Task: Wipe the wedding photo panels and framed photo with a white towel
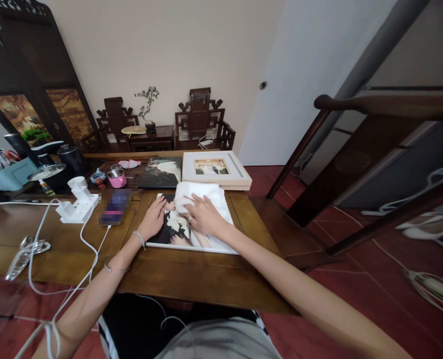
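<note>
A photo panel [174,227] with a dark picture and white flowers lies flat on the wooden table in front of me. My left hand [154,217] rests on its left edge, fingers stretched out and holding nothing. My right hand [204,214] presses a bunched part of a white cloth [216,197] onto the picture's upper middle, fingers bent over it. The rest of the cloth spreads over the panel's right side and hides that part of the picture.
Behind the panel lie a dark photo panel [159,173] and a white-and-wood picture frame [214,169]. To the left are a phone [115,207], a power strip [80,208] with white cables, a pink cup [117,177] and a clear hair clip [25,257]. A wooden chair [341,169] stands right.
</note>
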Available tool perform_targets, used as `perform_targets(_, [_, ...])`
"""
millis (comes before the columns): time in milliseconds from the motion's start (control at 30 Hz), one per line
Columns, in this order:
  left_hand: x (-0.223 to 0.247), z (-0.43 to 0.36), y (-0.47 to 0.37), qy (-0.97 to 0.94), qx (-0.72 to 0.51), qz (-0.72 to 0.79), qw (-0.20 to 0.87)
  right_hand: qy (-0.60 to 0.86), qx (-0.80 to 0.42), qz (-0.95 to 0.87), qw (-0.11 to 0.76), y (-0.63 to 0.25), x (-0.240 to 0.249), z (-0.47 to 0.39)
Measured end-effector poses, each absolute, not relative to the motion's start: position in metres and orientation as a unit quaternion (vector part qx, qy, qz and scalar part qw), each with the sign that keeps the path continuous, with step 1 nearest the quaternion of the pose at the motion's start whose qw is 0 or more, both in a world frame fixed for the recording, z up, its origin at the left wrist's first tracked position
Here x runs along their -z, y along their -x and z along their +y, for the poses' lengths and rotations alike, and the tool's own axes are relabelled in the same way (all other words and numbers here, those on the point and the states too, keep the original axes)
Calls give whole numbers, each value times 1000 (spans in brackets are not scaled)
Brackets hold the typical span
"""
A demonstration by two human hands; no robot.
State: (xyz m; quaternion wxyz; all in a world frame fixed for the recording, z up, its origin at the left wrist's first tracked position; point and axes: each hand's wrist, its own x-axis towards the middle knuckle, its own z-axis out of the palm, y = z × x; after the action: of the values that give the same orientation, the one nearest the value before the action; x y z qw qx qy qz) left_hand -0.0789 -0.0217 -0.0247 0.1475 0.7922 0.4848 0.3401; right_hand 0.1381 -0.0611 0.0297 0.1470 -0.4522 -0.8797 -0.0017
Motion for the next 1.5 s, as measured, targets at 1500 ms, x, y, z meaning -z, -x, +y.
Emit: perform_targets(1500, [13,-39,71,-823,-284,479,111,429,-61,-865,254,-204,-11,-109])
